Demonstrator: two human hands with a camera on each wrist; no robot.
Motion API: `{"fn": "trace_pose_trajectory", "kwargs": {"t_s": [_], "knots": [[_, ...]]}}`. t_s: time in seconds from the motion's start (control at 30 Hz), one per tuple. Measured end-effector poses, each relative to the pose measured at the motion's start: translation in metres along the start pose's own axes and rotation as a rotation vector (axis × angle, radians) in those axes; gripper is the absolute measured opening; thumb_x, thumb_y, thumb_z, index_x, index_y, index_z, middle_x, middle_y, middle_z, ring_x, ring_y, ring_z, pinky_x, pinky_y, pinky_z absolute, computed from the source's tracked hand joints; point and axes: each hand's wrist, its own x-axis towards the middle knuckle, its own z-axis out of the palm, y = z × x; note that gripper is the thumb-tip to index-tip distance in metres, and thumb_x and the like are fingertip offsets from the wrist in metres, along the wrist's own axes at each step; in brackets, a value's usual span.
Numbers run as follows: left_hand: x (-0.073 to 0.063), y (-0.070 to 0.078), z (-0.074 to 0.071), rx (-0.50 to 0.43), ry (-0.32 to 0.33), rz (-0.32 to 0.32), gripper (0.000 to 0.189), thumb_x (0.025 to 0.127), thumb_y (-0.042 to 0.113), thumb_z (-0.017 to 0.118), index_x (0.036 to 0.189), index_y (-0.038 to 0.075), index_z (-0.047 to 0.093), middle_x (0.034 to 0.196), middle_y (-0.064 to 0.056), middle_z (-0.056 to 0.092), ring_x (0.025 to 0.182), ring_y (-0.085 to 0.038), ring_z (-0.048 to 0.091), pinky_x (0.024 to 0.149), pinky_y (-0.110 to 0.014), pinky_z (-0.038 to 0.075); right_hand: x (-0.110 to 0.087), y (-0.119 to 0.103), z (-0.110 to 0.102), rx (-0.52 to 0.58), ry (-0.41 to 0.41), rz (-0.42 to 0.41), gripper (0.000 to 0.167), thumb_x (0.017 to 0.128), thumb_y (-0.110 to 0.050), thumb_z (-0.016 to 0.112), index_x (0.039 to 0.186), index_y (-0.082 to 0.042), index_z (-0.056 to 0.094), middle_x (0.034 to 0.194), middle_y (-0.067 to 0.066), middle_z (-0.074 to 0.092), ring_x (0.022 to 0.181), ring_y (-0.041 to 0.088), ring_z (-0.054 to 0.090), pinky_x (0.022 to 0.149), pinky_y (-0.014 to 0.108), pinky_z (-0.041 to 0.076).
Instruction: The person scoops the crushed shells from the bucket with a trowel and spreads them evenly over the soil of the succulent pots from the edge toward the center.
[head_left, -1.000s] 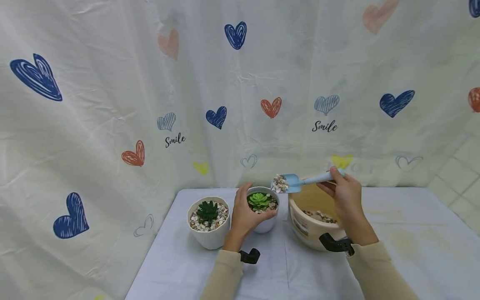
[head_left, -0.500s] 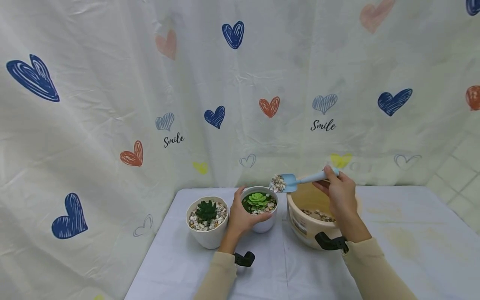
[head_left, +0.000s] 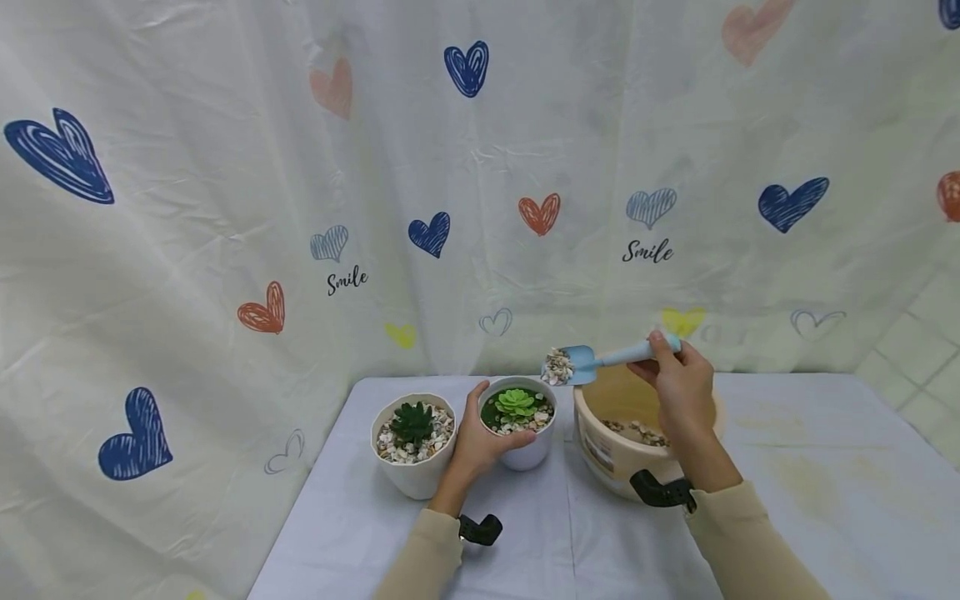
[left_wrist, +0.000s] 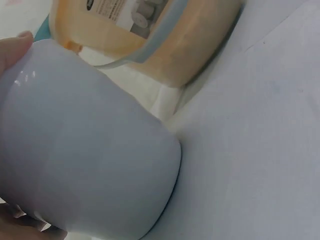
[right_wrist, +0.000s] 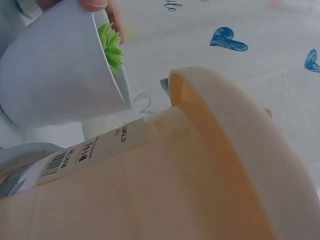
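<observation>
While the left hand curves its thumb and fingers round a smooth, round white pot near the rim, the right hand grips the end of a small pale-blue scoop by its slim handle. The white pot stands on a table spread with a white cloth, and inside it a bright green rosette succulent sits among dark green cover and pebbles along the near right side. The scoop is held in the air, its blade pointing left and loaded with small pale stones, beside the white pot's right rim in the head view. Just right of that pot stands a cream-coloured plastic bucket with more stones in the bottom and a printed label on its outer wall. To the left, near the left hand, is a faceted off-white pot filled with pale pebbles round a dark green succulent. Behind everything hangs a whitish curtain printed with hearts and, in 2 places, the word "Smile".
</observation>
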Motion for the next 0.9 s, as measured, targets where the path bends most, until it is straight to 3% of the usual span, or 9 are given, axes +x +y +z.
{"fn": "trace_pose_trajectory", "kwargs": {"t_s": [0.17, 0.47, 0.77, 0.9], "knots": [[-0.002, -0.005, -0.001, -0.101, -0.049, 0.010, 0.115, 0.071, 0.037, 0.094, 0.160, 0.032, 0.022, 0.149, -0.009, 0.048, 0.132, -0.025, 0.052, 0.106, -0.044, 0.046, -0.002, 0.000, 0.002, 0.023, -0.011, -0.032, 0.031, 0.100, -0.034, 0.064, 0.115, -0.007, 0.064, 0.102, 0.004, 0.063, 0.085, 0.011, 0.073, 0.078, 0.023, 0.060], [0.000, -0.009, -0.006, -0.153, -0.133, 0.008, 0.115, 0.079, 0.040, 0.089, 0.164, 0.027, 0.013, 0.153, -0.010, 0.042, 0.133, -0.025, 0.051, 0.106, -0.039, 0.045, -0.005, 0.003, 0.008, 0.005, -0.002, -0.104, 0.034, 0.098, -0.035, 0.067, 0.108, -0.002, 0.064, 0.094, 0.003, 0.061, 0.083, 0.011, 0.072, 0.075, 0.022, 0.060], [0.002, -0.015, -0.005, -0.192, -0.148, -0.001, 0.116, 0.080, 0.040, 0.088, 0.161, 0.026, 0.007, 0.155, -0.012, 0.038, 0.135, -0.026, 0.050, 0.108, -0.040, 0.045, -0.004, 0.004, 0.013, -0.015, 0.030, -0.134, 0.022, 0.100, -0.028, 0.065, 0.105, -0.007, 0.066, 0.093, 0.003, 0.062, 0.081, 0.010, 0.072, 0.073, 0.023, 0.061], [0.002, -0.017, -0.005, -0.209, -0.149, 0.021, 0.110, 0.082, 0.036, 0.087, 0.160, 0.024, 0.009, 0.154, -0.012, 0.039, 0.135, -0.026, 0.050, 0.108, -0.038, 0.045, -0.004, 0.006, 0.013, -0.025, 0.038, -0.140, 0.026, 0.099, -0.031, 0.066, 0.108, -0.007, 0.066, 0.096, 0.002, 0.062, 0.083, 0.008, 0.072, 0.073, 0.023, 0.061]]}}
